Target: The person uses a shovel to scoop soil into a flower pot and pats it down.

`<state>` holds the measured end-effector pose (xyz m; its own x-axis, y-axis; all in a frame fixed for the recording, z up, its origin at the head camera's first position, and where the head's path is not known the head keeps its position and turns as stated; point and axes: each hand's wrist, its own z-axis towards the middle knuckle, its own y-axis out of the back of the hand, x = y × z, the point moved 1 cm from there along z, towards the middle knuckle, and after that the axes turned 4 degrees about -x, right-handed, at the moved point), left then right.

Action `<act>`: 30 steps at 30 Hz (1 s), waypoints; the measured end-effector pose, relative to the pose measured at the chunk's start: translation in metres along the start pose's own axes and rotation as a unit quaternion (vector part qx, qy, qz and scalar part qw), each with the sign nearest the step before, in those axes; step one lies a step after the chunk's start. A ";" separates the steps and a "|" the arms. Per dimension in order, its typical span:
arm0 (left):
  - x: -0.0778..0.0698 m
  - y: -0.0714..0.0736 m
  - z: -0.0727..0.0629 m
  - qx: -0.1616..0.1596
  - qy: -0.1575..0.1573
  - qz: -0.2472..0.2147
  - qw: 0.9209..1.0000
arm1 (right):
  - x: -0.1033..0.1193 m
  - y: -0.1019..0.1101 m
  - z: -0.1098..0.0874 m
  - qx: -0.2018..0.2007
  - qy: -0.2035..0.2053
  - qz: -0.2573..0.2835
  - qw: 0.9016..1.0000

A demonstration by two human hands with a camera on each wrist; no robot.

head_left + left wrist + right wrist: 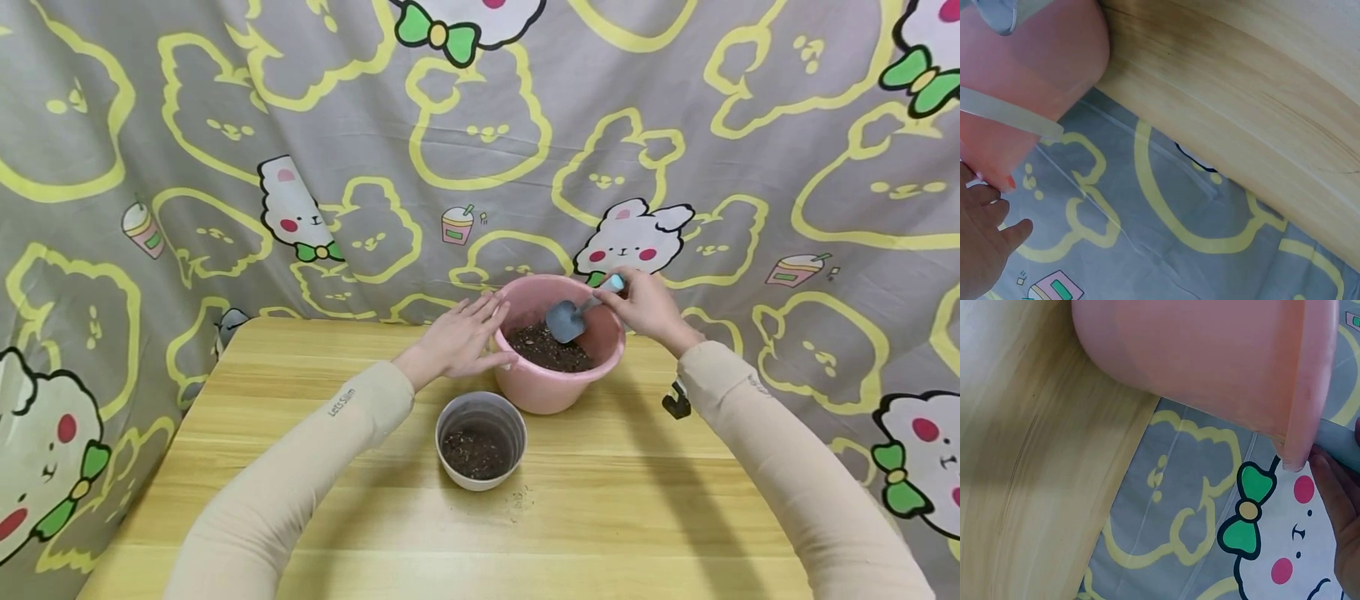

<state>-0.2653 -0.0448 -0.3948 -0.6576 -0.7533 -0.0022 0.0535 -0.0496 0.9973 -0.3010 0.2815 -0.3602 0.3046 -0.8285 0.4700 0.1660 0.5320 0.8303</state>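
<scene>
A pink tub (pixel 542 398) with dark soil (pixel 551 350) in it stands near the table's back edge. My left hand (pixel 467 337) rests on the left side of its rim, fingers mostly straight; in the left wrist view its fingertips (pixel 1017 232) are by the pink wall. My right hand (pixel 651 307) grips the handle of a small grey-blue trowel (pixel 566 322) over the right rim. The blade tilts down into the tub, just above or touching the soil. In front of the tub sits a pale grey pot (pixel 480 482), holding some soil (pixel 474 454).
A few soil crumbs (pixel 519 500) are scattered on the wooden table (pixel 390 533) beside the pot. A patterned grey curtain (pixel 360 125) hangs close behind the table. Some dark hooked piece (pixel 677 403) shows below the right sleeve.
</scene>
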 end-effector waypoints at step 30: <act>0.000 -0.001 -0.002 -0.003 -0.005 -0.006 1.000 | 0.025 -0.015 -0.001 0.048 0.054 0.004 0.997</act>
<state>-0.2640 -0.0465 -0.3960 -0.6656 -0.7462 -0.0125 0.0511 -0.0623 0.9968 -0.2954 0.2528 -0.3617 0.4053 -0.7982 0.4457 0.0745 0.5147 0.8541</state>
